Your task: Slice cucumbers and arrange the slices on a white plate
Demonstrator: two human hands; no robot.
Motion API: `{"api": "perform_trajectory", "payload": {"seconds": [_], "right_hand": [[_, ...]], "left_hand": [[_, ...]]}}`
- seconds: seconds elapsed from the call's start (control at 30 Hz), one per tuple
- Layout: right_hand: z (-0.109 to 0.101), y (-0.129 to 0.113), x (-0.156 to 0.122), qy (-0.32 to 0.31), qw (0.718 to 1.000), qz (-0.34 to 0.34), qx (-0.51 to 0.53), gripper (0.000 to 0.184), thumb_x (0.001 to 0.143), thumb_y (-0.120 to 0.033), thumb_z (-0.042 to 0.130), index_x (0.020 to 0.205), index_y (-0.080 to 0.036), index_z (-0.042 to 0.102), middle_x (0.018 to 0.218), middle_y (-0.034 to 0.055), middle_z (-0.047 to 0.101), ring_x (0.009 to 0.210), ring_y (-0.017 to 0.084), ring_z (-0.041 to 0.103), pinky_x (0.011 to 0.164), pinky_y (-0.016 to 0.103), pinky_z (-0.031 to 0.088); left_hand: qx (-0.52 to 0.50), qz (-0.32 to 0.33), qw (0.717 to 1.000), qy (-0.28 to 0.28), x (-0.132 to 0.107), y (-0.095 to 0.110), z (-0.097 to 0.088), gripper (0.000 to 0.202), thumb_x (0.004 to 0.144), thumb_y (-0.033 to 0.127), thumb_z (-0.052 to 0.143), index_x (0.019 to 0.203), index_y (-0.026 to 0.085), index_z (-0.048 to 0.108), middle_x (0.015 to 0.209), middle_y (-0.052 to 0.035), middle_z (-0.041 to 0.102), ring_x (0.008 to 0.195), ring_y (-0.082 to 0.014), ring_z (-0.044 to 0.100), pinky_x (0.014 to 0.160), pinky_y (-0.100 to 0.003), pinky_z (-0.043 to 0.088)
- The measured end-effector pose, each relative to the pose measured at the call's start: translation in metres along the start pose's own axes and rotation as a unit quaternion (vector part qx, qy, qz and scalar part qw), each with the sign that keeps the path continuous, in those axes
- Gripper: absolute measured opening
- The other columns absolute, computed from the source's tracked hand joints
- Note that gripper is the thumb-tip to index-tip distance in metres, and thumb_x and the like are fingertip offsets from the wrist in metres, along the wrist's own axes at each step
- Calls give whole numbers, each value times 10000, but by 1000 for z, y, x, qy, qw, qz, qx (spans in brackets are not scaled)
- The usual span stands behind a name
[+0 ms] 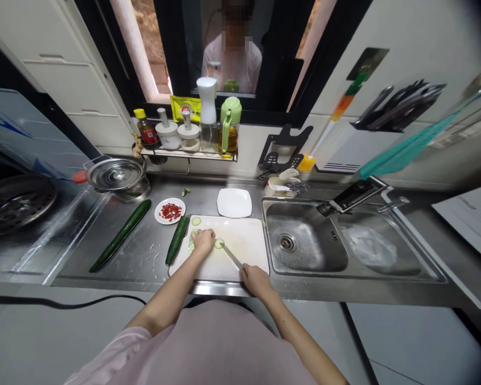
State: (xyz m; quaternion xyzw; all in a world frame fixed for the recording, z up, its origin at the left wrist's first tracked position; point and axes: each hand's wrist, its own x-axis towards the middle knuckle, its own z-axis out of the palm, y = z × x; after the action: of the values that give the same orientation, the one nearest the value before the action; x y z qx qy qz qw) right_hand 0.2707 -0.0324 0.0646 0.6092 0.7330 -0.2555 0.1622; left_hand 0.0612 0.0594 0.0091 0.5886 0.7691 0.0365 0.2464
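Note:
On the white cutting board (244, 251), my left hand (204, 240) is curled over a piece of cucumber (191, 244), holding it down. A cut slice (219, 243) lies just right of that hand. My right hand (256, 280) grips the handle of a knife (231, 255), whose blade points up-left to the slice beside my left fingers. Another slice (196, 221) rests at the board's far left corner. A half cucumber (177, 239) lies along the board's left edge.
A whole cucumber (121, 235) lies left on the steel counter. A small dish of chopped red chili (170, 210) and an empty white square plate (234, 202) sit behind the board. The sink (304, 243) is right; a lidded pot (116, 176) is back left.

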Motion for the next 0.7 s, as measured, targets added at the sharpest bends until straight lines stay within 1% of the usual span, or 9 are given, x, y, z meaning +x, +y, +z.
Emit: {"api": "perform_trajectory", "payload": {"seconds": [0.4, 0.5, 0.7], "right_hand": [[-1, -6, 4, -16, 1000, -2, -12, 329, 941, -249, 311, 1080, -166, 597, 1019, 151, 690, 973, 248, 649, 770, 328, 438], [0, -8, 5, -29, 999, 4, -13, 322, 936, -240, 320, 1096, -165, 589, 1031, 157, 685, 969, 256, 651, 758, 336, 447], [3, -9, 7, -29, 999, 9, -12, 316, 935, -244, 326, 1092, -168, 591, 1020, 153, 685, 963, 249, 652, 756, 332, 454]], "left_hand": [[4, 4, 1000, -1, 2, -1, 2, 124, 796, 286, 570, 861, 275, 675, 944, -50, 713, 1030, -255, 531, 874, -394, 243], [3, 0, 1000, -4, 3, -1, 2, 122, 797, 285, 569, 855, 272, 675, 948, -52, 712, 1035, -254, 529, 880, -393, 242], [2, -5, 1000, -15, 5, -1, 1, 115, 786, 289, 583, 856, 272, 672, 966, -53, 710, 1057, -261, 521, 883, -397, 240]]}}
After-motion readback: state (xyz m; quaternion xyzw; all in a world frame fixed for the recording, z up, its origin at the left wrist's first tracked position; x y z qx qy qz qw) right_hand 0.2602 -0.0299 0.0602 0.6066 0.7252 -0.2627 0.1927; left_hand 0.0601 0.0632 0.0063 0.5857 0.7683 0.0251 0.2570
